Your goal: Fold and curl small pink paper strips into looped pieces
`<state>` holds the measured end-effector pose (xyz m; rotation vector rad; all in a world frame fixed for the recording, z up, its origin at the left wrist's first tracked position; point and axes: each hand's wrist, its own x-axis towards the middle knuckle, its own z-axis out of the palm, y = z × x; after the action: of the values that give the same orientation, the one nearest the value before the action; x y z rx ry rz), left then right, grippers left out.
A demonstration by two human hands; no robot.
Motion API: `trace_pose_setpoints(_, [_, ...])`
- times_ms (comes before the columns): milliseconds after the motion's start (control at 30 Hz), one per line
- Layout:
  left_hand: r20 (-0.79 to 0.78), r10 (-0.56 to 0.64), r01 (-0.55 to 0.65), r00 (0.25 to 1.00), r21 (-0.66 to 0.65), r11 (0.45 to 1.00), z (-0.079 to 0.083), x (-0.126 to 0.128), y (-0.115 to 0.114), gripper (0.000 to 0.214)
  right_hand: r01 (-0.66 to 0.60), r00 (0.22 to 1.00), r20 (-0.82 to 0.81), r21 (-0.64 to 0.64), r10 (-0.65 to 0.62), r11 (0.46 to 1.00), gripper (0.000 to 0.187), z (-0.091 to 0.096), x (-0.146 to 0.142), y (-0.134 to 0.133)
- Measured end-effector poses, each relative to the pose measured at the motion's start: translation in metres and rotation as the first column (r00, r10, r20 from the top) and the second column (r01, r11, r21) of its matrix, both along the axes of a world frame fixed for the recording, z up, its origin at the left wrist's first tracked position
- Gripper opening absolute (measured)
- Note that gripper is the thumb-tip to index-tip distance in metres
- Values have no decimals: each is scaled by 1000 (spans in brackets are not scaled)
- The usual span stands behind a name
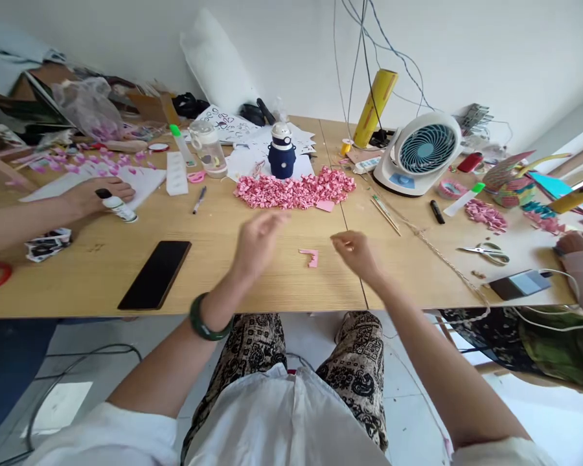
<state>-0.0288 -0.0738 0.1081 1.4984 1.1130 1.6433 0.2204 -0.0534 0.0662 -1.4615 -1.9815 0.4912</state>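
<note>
Fingers [342, 240] of right hand [358, 252] curled, left hand's [255, 243] blurred, grip unclear, pink scrap [313, 260] between

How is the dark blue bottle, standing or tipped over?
Upright: the dark blue bottle has its silvery domed top above its body, behind the heap of small pink pieces.

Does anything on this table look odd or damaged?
The pink scrap between the wearer's left hand and right hand has a notched, ragged edge and lies apart from the pink heap. It might just be an offcut.
</note>
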Motion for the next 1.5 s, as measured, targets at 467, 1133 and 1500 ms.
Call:
trace_pose_setpoints(467, [-425, -236, 170, 874, -188, 967, -103, 41, 68, 25, 75, 961, -199, -488, -194, 870, 21, -30, -47, 30])
trace_pose_setpoints(1133, [399, -57, 267, 915, -497, 826, -102, 67, 102, 25, -348, 539, -832, -360, -129, 866, 45, -60, -20, 98])
trace_pose_setpoints(1500, [512, -62, 356, 857, -501, 789, -102, 63, 100, 42, -371, 626, -776, -376, -70, 849, 40, -66, -10, 100])
